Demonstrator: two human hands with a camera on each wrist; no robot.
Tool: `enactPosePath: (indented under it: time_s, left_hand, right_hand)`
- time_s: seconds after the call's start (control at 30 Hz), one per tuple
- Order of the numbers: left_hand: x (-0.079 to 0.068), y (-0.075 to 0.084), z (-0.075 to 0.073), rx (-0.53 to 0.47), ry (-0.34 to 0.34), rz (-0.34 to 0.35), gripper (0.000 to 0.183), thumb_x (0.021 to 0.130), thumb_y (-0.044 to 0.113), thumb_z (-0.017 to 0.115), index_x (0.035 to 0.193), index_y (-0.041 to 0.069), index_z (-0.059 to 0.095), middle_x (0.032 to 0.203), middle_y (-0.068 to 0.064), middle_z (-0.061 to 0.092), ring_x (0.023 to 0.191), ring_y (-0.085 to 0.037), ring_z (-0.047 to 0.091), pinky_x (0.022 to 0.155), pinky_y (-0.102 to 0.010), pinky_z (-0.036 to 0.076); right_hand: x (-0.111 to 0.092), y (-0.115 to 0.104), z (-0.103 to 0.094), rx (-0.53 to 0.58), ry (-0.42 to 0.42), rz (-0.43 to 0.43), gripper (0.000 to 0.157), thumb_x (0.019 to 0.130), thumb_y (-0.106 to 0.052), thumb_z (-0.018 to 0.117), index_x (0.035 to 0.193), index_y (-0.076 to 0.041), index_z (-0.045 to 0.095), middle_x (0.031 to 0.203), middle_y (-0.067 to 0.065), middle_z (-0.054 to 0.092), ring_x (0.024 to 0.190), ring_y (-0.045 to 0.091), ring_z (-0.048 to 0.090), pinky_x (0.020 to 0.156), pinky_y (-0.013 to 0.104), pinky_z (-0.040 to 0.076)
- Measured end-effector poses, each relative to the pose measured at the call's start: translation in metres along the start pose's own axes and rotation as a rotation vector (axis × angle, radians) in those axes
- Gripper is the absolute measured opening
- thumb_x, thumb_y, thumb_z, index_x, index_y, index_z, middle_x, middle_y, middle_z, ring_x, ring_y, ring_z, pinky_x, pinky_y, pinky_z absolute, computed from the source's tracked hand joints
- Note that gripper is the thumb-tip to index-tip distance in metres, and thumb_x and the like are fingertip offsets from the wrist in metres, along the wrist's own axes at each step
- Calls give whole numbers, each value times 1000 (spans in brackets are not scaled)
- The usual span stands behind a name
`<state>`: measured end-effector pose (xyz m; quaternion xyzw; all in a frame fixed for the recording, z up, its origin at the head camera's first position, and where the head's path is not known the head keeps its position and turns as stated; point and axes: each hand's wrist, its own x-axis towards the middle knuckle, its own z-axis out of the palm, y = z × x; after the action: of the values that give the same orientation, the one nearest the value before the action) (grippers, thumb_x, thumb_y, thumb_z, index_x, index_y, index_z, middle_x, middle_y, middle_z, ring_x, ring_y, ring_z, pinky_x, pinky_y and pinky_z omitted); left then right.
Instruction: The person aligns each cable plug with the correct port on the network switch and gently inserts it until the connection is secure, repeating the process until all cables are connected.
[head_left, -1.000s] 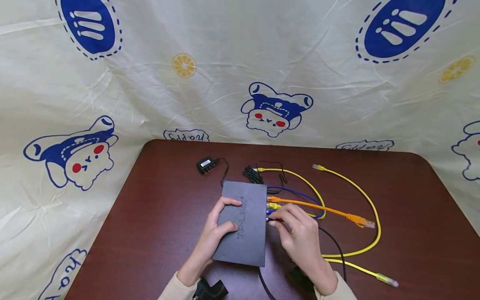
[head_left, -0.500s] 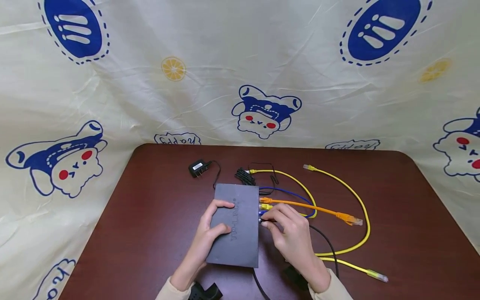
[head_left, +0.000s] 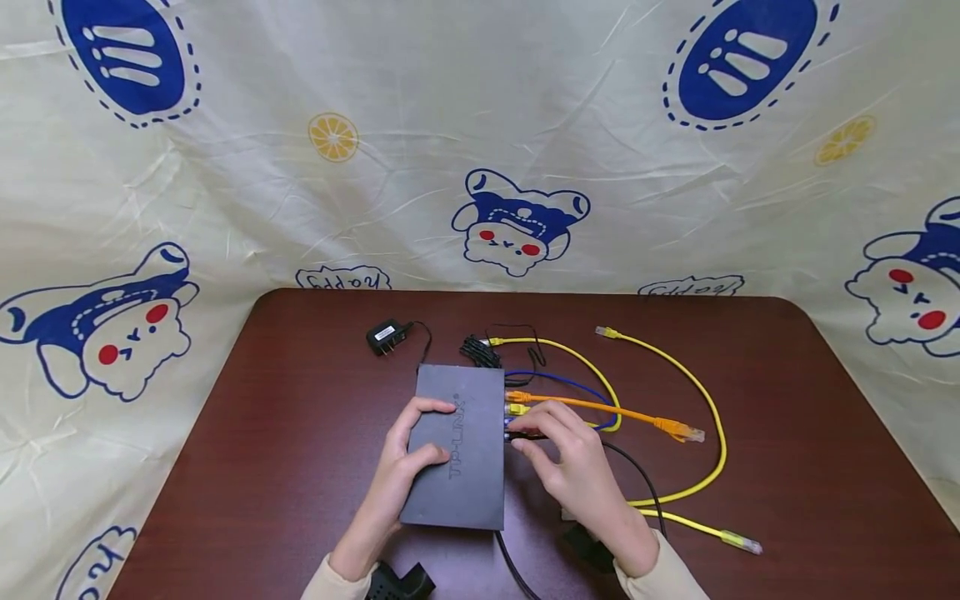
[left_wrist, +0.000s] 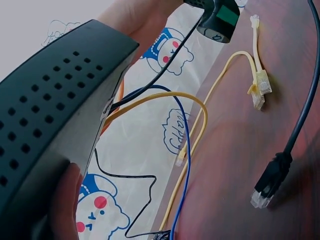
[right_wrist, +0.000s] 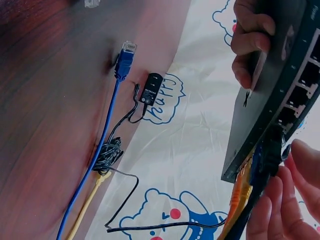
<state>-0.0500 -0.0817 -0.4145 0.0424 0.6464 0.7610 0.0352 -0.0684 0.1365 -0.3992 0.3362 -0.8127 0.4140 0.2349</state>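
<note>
A dark grey TP-LINK network switch [head_left: 468, 492] is held over the table by my left hand [head_left: 401, 467], thumb and index finger lying on its top. The left wrist view shows its perforated end [left_wrist: 55, 95] and one finger [left_wrist: 67, 200] against it. At the port side, my right hand [head_left: 570, 467] pinches a black network cable's plug [right_wrist: 272, 150], which sits at a port beside the blue one. Orange [head_left: 600, 402], yellow [head_left: 517, 409] and blue cables are plugged alongside. Open ports [right_wrist: 300, 95] show further along the row. Fingers partly hide the black plug.
A black power adapter [head_left: 387, 335] and a bundled thin cord [head_left: 480, 351] lie at the back. Loose yellow cable ends [head_left: 738, 542] spread to the right. The black cable's other plug [left_wrist: 272, 180] lies on the brown table [head_left: 225, 483]. A printed cloth [head_left: 420, 75] hangs behind.
The whole head view has shifted left across the frame. My right thumb and index finger have spread slightly, showing more of the black plug. The left hand's hold looks the same.
</note>
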Motion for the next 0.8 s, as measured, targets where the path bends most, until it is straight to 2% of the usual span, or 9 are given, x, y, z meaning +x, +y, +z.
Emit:
enactPosePath:
  time_s: [0.33,0.8]
  left_hand:
    - [1,-2,-2,-25,-17,-14,48,74,-4,55,118,14,58,116,-12,51,93,-29,51,77,-37,43]
    - [0,-3,-6,-26,-4,-22,48,74,-4,55,119,13,58,120,-11,50,98,-30,49,78,-37,42]
  right_hand:
    - [0,0,-16,68,8,28,35,71,14,73,99,-6,68,95,2,63,79,13,58,70,19,48]
    - [-7,4,-43,59,33,90,42,67,21,71,101,-4,67,92,7,62,75,11,57,66,16,48]
